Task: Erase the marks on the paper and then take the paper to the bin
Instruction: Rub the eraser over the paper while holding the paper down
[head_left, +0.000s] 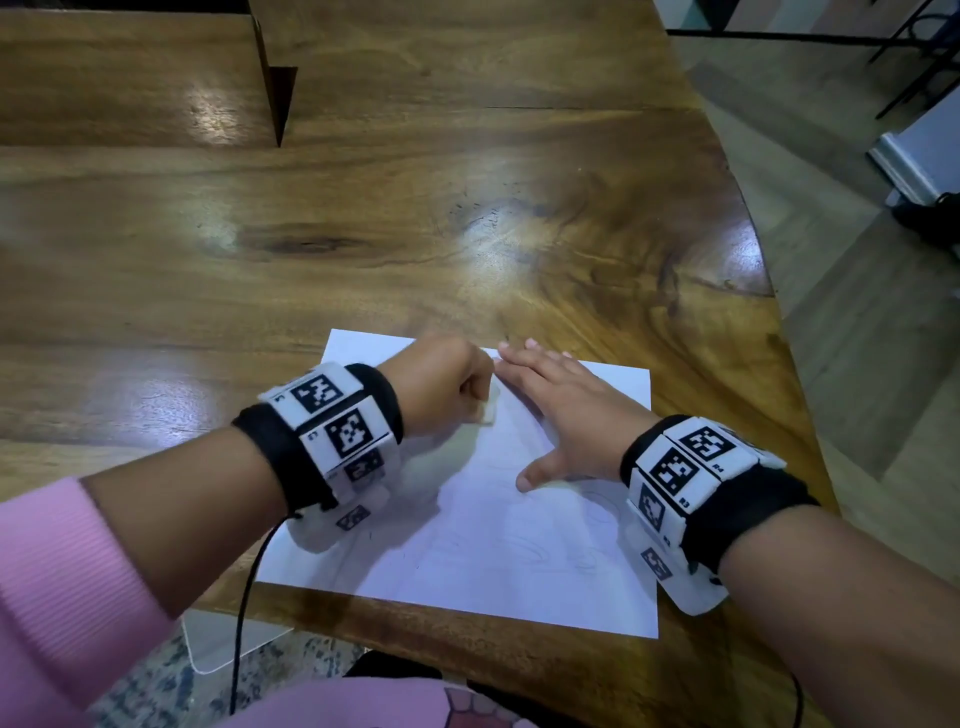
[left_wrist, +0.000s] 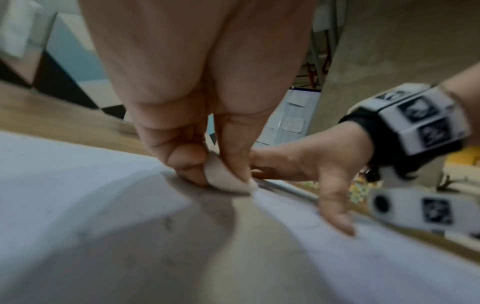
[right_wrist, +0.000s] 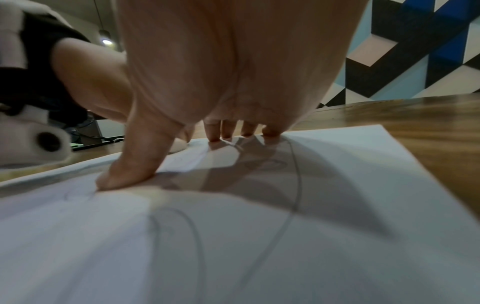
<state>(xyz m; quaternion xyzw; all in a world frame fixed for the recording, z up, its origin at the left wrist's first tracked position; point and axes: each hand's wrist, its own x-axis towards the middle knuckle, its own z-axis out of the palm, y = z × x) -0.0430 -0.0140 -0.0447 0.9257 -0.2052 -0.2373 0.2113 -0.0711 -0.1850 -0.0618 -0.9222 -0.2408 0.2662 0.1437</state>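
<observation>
while right hand (head_left: 563, 410) lies flat on paper (head_left: 498, 545), left hand (head_left: 441, 387) pinches eraser (left_wrist: 228, 179).

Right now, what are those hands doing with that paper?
A person is rubbing out pencil drawings. The left hand pinches a small white eraser and presses it on the white sheet of paper, near its far edge. The right hand lies flat, fingers spread, holding the sheet on the brown wooden table. Faint pencil lines still show.

Dim room, overhead glare on my desk (head_left: 467, 171).
My hands (head_left: 566, 410) cast soft shadows on the paper (head_left: 498, 561); wrist views blur and bend at their edges.
</observation>
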